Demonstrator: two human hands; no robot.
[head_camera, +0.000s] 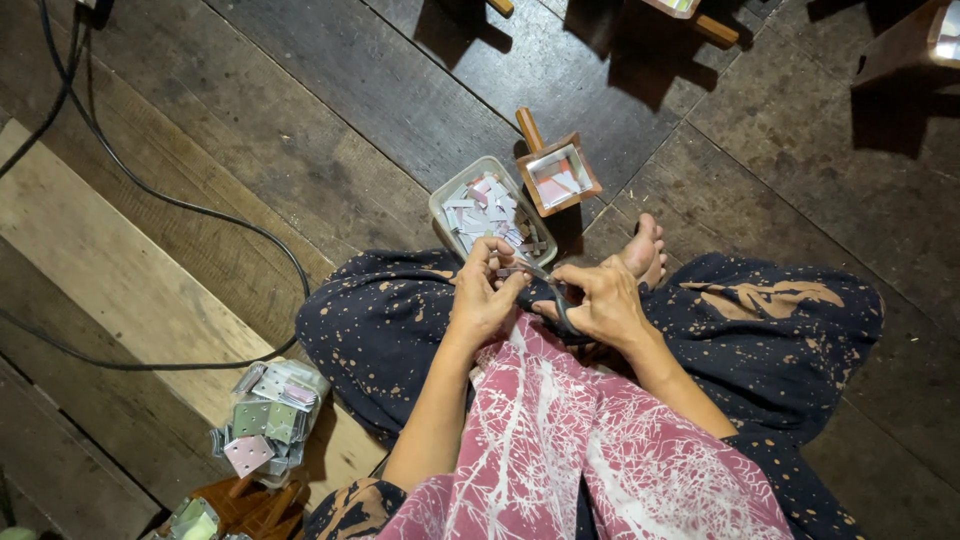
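I sit cross-legged on a dark wooden floor. My right hand (603, 300) grips a pair of dark-handled scissors (556, 295) whose blades point left toward my left hand (482, 290). My left hand pinches a small shiny piece of foil-like sheet (512, 270) at the blade tips. Both hands hover over my lap, just in front of a pale rectangular tray (441, 206) filled with several small cut silver and pink pieces.
A small brown wooden scoop-like box (560, 176) with shiny pieces stands behind the tray. A pile of shiny square sheets (268, 417) lies at my left on a light plank (110, 260). Black cables (205, 213) run across the floor. My bare foot (643, 250) shows beside the tray.
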